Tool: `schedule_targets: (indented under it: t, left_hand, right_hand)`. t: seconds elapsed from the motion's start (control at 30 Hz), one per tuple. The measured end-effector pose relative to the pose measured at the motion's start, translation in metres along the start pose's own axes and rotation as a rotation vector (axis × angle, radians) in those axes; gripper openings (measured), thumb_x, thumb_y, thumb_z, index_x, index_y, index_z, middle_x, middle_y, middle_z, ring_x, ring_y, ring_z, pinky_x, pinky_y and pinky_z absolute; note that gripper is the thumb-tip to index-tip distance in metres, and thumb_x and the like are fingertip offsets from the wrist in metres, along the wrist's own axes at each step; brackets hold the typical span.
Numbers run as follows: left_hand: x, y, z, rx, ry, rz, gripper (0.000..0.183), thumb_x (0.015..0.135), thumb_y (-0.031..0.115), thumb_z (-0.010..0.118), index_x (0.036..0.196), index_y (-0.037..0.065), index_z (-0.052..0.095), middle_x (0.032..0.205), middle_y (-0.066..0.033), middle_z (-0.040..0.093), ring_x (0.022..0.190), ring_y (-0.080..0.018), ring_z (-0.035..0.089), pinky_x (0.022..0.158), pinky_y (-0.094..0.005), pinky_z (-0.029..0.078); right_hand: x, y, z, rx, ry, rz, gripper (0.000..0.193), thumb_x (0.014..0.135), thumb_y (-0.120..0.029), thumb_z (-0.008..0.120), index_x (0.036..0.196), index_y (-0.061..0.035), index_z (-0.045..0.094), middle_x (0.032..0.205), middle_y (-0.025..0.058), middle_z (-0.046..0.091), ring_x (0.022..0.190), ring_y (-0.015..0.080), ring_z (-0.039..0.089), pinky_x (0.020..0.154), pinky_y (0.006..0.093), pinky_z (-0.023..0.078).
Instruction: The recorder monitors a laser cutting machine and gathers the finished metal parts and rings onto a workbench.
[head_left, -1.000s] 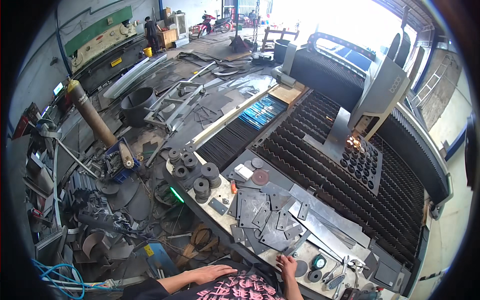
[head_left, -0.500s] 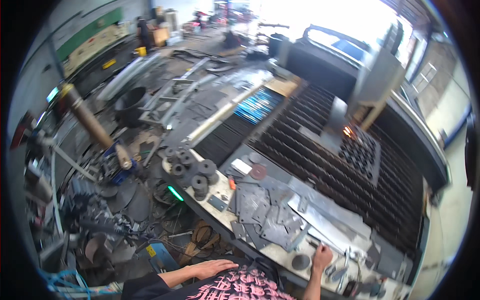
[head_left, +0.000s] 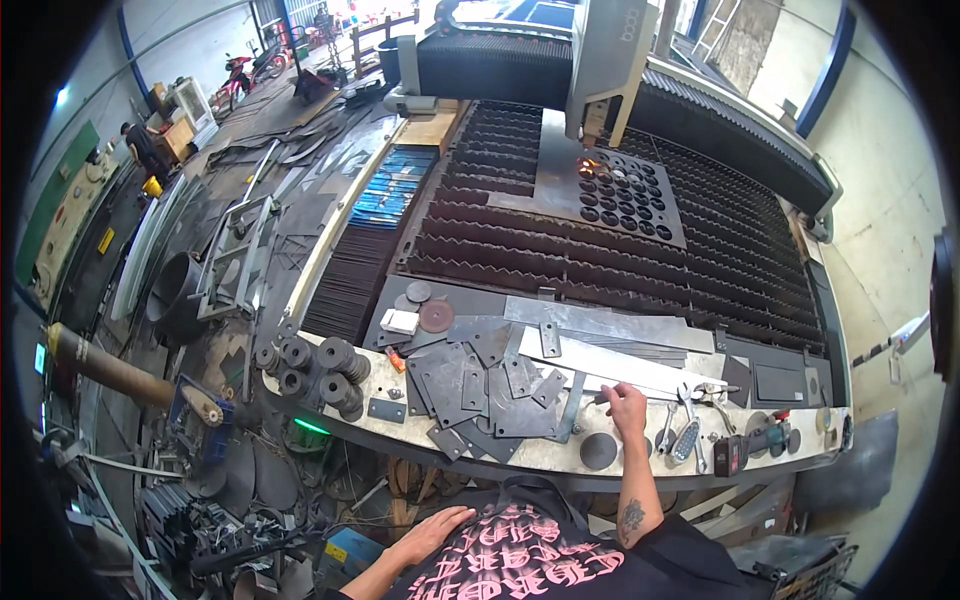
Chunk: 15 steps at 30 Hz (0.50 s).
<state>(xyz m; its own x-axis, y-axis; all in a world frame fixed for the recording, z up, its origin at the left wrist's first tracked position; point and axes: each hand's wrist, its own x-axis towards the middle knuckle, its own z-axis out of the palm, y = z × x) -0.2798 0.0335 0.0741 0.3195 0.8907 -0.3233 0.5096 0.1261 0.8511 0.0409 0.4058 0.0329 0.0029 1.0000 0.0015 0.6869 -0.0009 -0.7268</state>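
At the near side of the cutting machine, over its pale ledge (head_left: 545, 456): right hand (head_left: 627, 408) bent inward, fingers curled. A small dark thing (head_left: 602, 398) shows at the fingertips, above the ledge; cannot tell whether it is pinched or what it is. Left hand (head_left: 436, 532) lies flat on the front of the black shirt (head_left: 505, 550), its fingers straight and close together, gripping nothing.

Just left of the right hand: a narrow metal strip (head_left: 571, 408), set slantwise. Nearer the wearer, beside the wrist: a round dark disc (head_left: 599, 451), flat on the ledge. To the right: pliers (head_left: 711, 388), a wrench (head_left: 686, 402), then a power tool (head_left: 733, 455) with a black and red body.

Left of the strip: overlapping grey plates (head_left: 520, 405), several with drilled holes. Further left: thick rings (head_left: 337, 355), some stacked. Behind the plates, a white box (head_left: 399, 321) just beside a reddish-brown disc (head_left: 436, 316).

Beyond the ledge: toothed slats (head_left: 500, 240) bearing a metal sheet (head_left: 560, 165) with rows of round cuts. Orange sparks (head_left: 587, 167) under the cutting head (head_left: 605, 70).

Far left: gas cylinder (head_left: 110, 368), tilted; farther back, another person (head_left: 148, 150) in dark clothes and a red motorbike (head_left: 237, 80).
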Motion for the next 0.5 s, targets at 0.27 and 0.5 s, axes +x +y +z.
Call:
schedule_targets:
  t: [0.27,0.5]
  left_hand:
    - [-0.005,0.004,-0.002,-0.004,0.041,-0.007,0.062,0.100,0.016,0.046,0.160,0.018,0.031,0.159,-0.0142,0.036,0.147,-0.0333,0.038,0.122,-0.0420,0.032]
    - [-0.001,0.000,-0.002,-0.007,0.032,-0.016,0.064,0.099,0.016,0.048,0.160,0.018,0.031,0.159,-0.0136,0.035,0.146,-0.0339,0.039,0.121,-0.0423,0.033]
  right_hand:
    - [0.010,0.015,-0.012,-0.050,-0.112,-0.123,0.021,0.085,-0.017,0.079,0.093,0.0020,0.075,0.079,0.0136,0.075,0.069,0.0194,0.072,0.066,0.0330,0.056]
    - [0.002,-0.001,-0.005,0.120,-0.113,-0.159,0.031,0.085,-0.007,0.077,0.116,-0.0009,0.073,0.102,0.0139,0.077,0.089,0.0196,0.073,0.081,0.0316,0.057]
